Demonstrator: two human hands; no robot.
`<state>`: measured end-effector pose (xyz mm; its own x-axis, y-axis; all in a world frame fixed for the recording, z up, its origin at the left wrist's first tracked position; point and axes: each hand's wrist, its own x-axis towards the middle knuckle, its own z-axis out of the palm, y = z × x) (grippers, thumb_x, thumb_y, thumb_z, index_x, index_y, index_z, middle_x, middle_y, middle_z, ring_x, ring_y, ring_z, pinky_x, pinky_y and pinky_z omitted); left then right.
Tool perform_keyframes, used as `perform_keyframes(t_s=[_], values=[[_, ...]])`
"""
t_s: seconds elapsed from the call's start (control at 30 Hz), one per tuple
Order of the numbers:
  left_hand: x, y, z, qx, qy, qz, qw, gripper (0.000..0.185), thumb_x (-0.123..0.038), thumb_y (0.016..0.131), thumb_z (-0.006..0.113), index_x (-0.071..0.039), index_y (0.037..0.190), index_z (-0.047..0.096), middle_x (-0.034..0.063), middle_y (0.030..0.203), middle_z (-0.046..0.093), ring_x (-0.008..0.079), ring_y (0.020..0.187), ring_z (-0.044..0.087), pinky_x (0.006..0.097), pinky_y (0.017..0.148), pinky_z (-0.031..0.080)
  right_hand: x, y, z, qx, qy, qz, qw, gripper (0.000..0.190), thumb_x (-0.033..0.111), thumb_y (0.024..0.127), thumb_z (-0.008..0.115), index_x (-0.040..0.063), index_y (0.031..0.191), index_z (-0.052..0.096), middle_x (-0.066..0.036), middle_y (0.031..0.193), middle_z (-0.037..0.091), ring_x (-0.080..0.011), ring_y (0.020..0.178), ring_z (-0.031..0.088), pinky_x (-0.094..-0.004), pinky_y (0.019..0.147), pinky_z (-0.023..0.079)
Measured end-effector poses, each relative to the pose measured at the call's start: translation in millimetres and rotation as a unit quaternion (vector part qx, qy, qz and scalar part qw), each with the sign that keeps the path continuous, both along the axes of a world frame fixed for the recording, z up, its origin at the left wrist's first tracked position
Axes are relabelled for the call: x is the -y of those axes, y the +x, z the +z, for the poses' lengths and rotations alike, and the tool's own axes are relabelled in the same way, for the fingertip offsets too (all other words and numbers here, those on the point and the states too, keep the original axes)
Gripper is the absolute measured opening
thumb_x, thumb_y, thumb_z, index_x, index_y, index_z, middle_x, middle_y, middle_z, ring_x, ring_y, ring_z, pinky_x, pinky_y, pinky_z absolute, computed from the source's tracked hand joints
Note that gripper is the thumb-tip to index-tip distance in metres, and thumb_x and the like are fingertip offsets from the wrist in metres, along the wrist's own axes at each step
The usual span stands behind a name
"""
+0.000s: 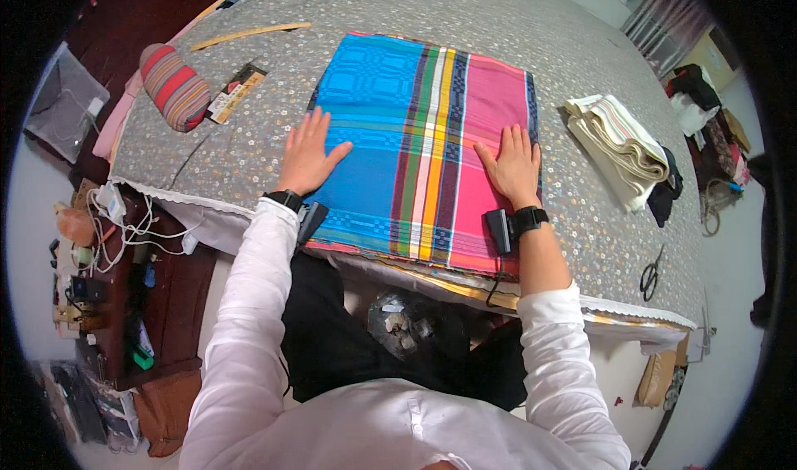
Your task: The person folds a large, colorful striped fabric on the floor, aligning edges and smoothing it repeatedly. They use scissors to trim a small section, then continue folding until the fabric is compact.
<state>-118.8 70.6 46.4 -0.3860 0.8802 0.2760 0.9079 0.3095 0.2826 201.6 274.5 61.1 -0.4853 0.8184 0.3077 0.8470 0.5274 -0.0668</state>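
Note:
A folded woven cloth (429,146) with blue, pink and multicoloured stripes lies flat before me, near the front edge of the table, which has a grey floral cover. Layers of cloth show at its near edge. My left hand (311,152) rests palm down with fingers apart at the cloth's left edge, over the blue part. On the pink part, near the right edge, my right hand (514,162) lies palm down, thumb apart from the fingers. Neither hand grips anything. Both wrists wear black straps with small dark devices.
On the floral-covered table (579,40) lie a striped cloth roll (175,87), a ruler (235,93) and a yellow strip (249,34) at left. Folded cream cloth (619,143) and black-handled scissors (650,279) lie at right. White cables (127,221) tangle over a side table at left.

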Motion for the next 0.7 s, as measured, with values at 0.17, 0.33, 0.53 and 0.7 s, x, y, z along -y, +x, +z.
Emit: perform_keyframes(t_s=[0.17, 0.33, 0.53, 0.7], values=[[19, -1, -12, -0.002, 0.039, 0.025, 0.999, 0.084, -0.058, 0.093, 0.052, -0.001, 0.151, 0.029, 0.019, 0.158, 0.026, 0.0329, 0.148, 0.021, 0.0484, 0.119, 0.013, 24, 49, 0, -0.023, -0.035, -0.035, 0.999, 0.085, 0.063, 0.091, 0.048, -0.001, 0.146, 0.038, -0.018, 0.156, 0.032, -0.0344, 0.144, 0.028, -0.0546, 0.117, 0.018], [55, 16, -29, -0.013, 0.096, 0.029, 0.995, 0.08, -0.052, 0.095, 0.052, -0.001, 0.151, 0.028, 0.0207, 0.156, 0.029, 0.0329, 0.147, 0.022, 0.0489, 0.119, 0.012, 57, 93, -6, -0.043, -0.062, -0.019, 0.997, 0.085, 0.056, 0.093, 0.052, -0.005, 0.148, 0.03, -0.024, 0.154, 0.031, -0.0359, 0.145, 0.027, -0.0516, 0.118, 0.016], [81, 34, -47, 0.034, 0.135, 0.058, 0.989, 0.071, -0.047, 0.097, 0.05, -0.003, 0.15, 0.032, 0.0179, 0.154, 0.034, 0.0324, 0.146, 0.025, 0.0508, 0.118, 0.014, 106, 112, -19, -0.058, -0.023, 0.009, 0.998, 0.083, 0.049, 0.093, 0.056, -0.008, 0.147, 0.028, -0.027, 0.153, 0.031, -0.0394, 0.144, 0.026, -0.0525, 0.117, 0.017], [78, 33, -50, 0.029, 0.152, 0.068, 0.986, 0.066, -0.044, 0.098, 0.05, -0.005, 0.149, 0.035, 0.0165, 0.154, 0.036, 0.0319, 0.145, 0.028, 0.051, 0.118, 0.014, 119, 110, 9, 0.003, -0.069, 0.025, 0.997, 0.083, 0.047, 0.09, 0.063, -0.007, 0.145, 0.032, -0.026, 0.154, 0.029, -0.039, 0.144, 0.026, -0.054, 0.116, 0.019]])
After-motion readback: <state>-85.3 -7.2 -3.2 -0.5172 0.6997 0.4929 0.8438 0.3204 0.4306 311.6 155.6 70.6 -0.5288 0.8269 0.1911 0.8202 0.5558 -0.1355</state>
